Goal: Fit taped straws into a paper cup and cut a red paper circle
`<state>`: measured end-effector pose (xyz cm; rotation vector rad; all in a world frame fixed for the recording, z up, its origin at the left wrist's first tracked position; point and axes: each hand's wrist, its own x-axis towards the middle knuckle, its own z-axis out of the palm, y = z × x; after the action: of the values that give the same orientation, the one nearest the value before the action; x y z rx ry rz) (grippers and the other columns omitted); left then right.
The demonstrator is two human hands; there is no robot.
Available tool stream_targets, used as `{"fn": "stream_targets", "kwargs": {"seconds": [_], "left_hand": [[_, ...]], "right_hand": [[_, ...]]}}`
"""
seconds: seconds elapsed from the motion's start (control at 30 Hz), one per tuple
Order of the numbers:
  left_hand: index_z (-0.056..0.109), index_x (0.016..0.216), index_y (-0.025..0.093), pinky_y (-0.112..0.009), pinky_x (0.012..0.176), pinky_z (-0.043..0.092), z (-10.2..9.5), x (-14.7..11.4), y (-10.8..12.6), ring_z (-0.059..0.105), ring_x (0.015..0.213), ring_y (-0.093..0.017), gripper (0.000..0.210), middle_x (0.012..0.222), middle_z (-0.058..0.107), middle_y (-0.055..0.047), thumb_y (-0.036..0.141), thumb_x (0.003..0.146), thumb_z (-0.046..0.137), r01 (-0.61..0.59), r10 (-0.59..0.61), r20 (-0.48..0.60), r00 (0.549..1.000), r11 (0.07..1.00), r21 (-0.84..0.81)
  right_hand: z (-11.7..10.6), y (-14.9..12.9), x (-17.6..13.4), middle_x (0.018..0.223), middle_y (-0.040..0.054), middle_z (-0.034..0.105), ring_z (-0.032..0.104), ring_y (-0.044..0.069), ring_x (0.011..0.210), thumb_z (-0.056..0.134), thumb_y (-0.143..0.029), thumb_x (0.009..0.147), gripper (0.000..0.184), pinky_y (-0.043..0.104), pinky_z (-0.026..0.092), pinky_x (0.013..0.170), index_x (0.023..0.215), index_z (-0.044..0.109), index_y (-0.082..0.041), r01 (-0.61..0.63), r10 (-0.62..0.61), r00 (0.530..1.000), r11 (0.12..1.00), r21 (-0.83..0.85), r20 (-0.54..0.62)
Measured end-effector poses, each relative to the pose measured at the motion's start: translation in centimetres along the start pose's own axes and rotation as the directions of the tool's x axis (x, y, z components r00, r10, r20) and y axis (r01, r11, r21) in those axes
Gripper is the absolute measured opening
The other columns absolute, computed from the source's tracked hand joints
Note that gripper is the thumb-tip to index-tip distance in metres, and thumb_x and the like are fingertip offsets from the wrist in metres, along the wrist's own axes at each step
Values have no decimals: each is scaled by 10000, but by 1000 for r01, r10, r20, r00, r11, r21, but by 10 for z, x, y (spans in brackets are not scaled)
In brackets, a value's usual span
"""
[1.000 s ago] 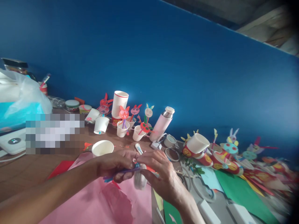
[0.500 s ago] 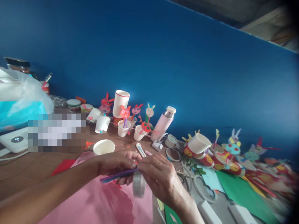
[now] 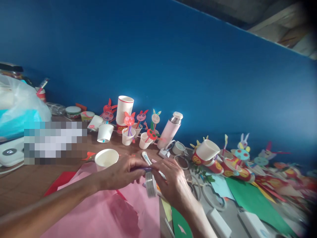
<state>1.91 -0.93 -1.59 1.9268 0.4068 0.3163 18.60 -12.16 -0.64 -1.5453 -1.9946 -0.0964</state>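
Note:
Over the pink paper (image 3: pixel 91 211), both my hands meet at a thin purple strip (image 3: pixel 144 169). My left hand (image 3: pixel 121 173) pinches it from the left, its other fingers curled below and partly hidden. My right hand (image 3: pixel 172 178) is closed on the strip's right end, with thumb and fingertips together. A roll of clear tape (image 3: pixel 151 185) hangs just under the strip between the hands; whether fingers or its own loose end support it, I cannot tell. Behind my left wrist stands a white paper cup (image 3: pixel 106 158). A white utility knife (image 3: pixel 146 157) lies just beyond my fingers.
Paper cups with paper animal figures (image 3: pixel 129 132) stand near the blue wall (image 3: pixel 158 59), beside a pink thermos (image 3: pixel 169 130). To the right lie green paper (image 3: pixel 257 195), white boxes (image 3: pixel 252 224) and more decorated cups (image 3: pixel 208 150). A plastic bag (image 3: pixel 19 99) is at the left.
The strip has turned and shows much less of its length, its left end now by my left fingers. My left hand has shifted left and closed; the tape roll has risen slightly.

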Motion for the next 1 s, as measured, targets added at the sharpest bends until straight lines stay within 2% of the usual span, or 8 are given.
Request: {"fn": "stream_targets", "kwargs": {"seconds": [0.07, 0.27, 0.4, 0.57, 0.67, 0.77, 0.93, 1.0], "left_hand": [[655, 1026, 189, -203, 549, 439, 2, 0, -1, 562, 607, -124, 257, 665, 607, 6, 299, 882, 472, 21, -20, -10, 1000, 999, 30], [661, 876, 145, -193, 516, 425, 8, 4, -4, 533, 550, -111, 300, 591, 561, 14, 360, 884, 451, 52, -52, 5, 999, 997, -57], [644, 770, 152, -185, 486, 414, 12, 4, -1, 524, 508, -103, 291, 554, 542, 28, 375, 864, 482, 65, -68, -52, 996, 997, -49], [657, 850, 137, -169, 439, 394, 7, 5, -1, 512, 493, -94, 277, 561, 552, 26, 374, 849, 513, 53, -68, -133, 989, 992, -115], [644, 884, 130, -171, 435, 389, 3, 8, -8, 514, 513, -97, 298, 581, 567, 16, 402, 846, 528, 19, -55, -182, 982, 981, -192], [636, 903, 127, -182, 435, 378, 3, 10, -14, 500, 513, -103, 318, 579, 563, 16, 422, 834, 540, -10, -49, -261, 964, 975, -222], [634, 870, 137, -179, 433, 358, 4, 8, -7, 463, 492, -98, 300, 539, 529, 34, 420, 811, 556, -36, -29, -334, 942, 982, -186], [637, 860, 146, -177, 446, 360, 3, 6, -1, 464, 509, -97, 273, 559, 532, 37, 403, 811, 557, -45, -20, -352, 936, 984, -175]], "right_hand": [[2, 0, 0, 846, 28, 672, 585, 183, 797, 516, -155, 887, 162, 338, 390, 777, 982, 630, -220, -14, 14, 1000, 1000, -1, -6], [5, -2, 1, 829, 15, 688, 606, 177, 792, 551, -118, 852, 175, 333, 396, 807, 969, 624, -226, -34, 34, 999, 999, 21, -28], [7, -3, 0, 825, 7, 686, 603, 177, 811, 541, -100, 842, 199, 322, 399, 814, 987, 601, -222, -63, 64, 998, 997, 33, -27], [6, 1, 0, 864, 1, 660, 594, 163, 827, 535, -169, 865, 155, 290, 395, 776, 1001, 584, -222, -157, 169, 982, 978, 135, -88], [6, 1, 1, 874, 0, 647, 583, 162, 855, 534, -220, 871, 60, 297, 377, 798, 870, 594, -218, -186, 209, 973, 960, 209, -94], [7, -2, 1, 854, -7, 639, 569, 168, 854, 599, -238, 821, 60, 318, 353, 810, 770, 589, -211, -143, 167, 981, 964, 226, -94], [11, -9, 3, 871, 21, 629, 539, 203, 838, 640, -396, 772, 190, 366, 331, 782, 822, 633, -213, -101, 117, 988, 984, 146, -105], [12, -12, 3, 878, 20, 626, 521, 211, 841, 671, -381, 745, 193, 369, 327, 772, 831, 630, -213, -100, 108, 990, 990, 100, -87]]}}
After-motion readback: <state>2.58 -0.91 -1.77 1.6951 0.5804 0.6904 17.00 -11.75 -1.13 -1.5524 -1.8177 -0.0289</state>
